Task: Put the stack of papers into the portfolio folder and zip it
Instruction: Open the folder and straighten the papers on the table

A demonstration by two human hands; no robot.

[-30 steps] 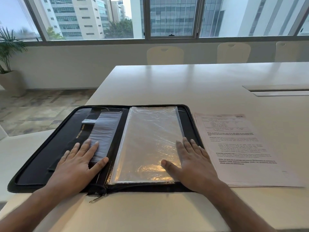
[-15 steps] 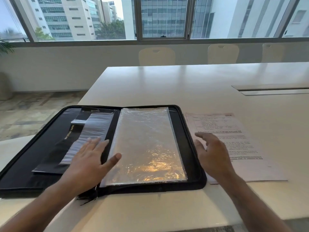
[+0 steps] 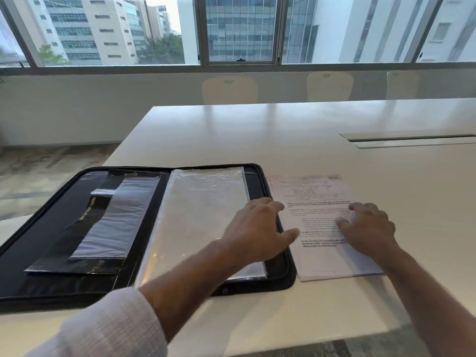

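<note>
White table [image 3: 231, 130], folder [image 3: 282, 276] open flat. We've moved both hands off it: right hand [image 3: 368, 228] fingertips down on papers [image 3: 316, 194] beside folder, left hand [image 3: 257, 228] spread, reaching over. Pickup next, probably.

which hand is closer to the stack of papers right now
Right. The right hand rests on the stack of papers; the left hand hovers over the portfolio folder's right edge, thumb just reaching the papers.
</note>
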